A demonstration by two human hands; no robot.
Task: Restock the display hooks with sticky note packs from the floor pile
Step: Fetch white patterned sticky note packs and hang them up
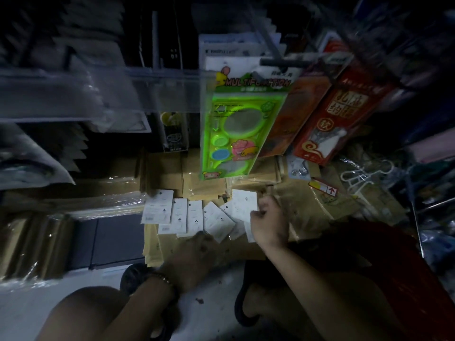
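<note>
Several white sticky note packs [187, 215] lie fanned out in a row on brown envelopes on the floor. My right hand [268, 222] pinches the rightmost white pack [243, 204] at its right edge, lifting it slightly off the pile. My left hand [194, 254] rests low on the near edge of the fan, fingers down on the packs; its grip is too dark to make out. A grey display hook [283, 62] juts out above, with a green stencil pack [236, 129] hanging from it.
Red and orange boxed packs [337, 114] hang at the right. Wrapped brown envelope stacks [32, 244] sit at the left, a clear shelf edge [98, 89] overhead. White plastic hangers [359, 178] and clutter fill the right floor. My knees and sandals are at the bottom.
</note>
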